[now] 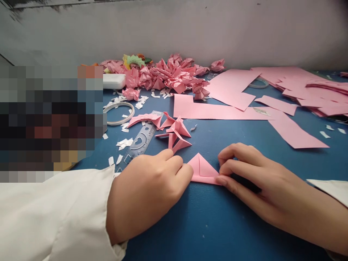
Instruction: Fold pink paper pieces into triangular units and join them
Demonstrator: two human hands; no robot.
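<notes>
A small piece of pink paper point(204, 169), folded to a triangle with a strip along its lower edge, lies on the blue table between my hands. My left hand point(154, 185) is closed at its left end, the fingertips hidden behind the knuckles. With thumb and fingers bent together, my right hand point(252, 177) pinches the right corner. Just beyond my left hand lie several folded pink paper pieces point(176, 132), pointed in shape. A clear plastic ruler point(144, 136) with cut-out shapes runs partly under them.
Crumpled and folded pink paper point(168, 74) is heaped along the wall. Pink sheets point(304, 87) and cut strips point(223, 110) spread at the back right. A tape roll point(119, 113) and white scraps point(125, 143) lie left, near a white box point(114, 81). A blurred area covers the far left.
</notes>
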